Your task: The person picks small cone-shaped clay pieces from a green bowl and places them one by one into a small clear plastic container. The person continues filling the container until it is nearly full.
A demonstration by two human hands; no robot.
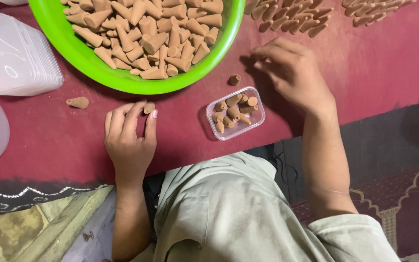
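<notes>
Left hand (129, 138) rests on the maroon cloth (73, 140), fingers curled, thumb and forefinger pinching one brown incense cone (148, 107). At its 12 o'clock sits the green bowl (73, 53) heaped with cones. A small clear plastic box (235, 113), partly filled with cones, lies at the left hand's 3 o'clock, near it. Right hand (292, 73) hovers at the box's 1 o'clock, fingers loosely bent, gripping nothing visible. One loose cone (234, 79) lies between bowl and box; another (78, 102) at the left hand's 10 o'clock. Stack of clear lids (15, 53) sits far left.
</notes>
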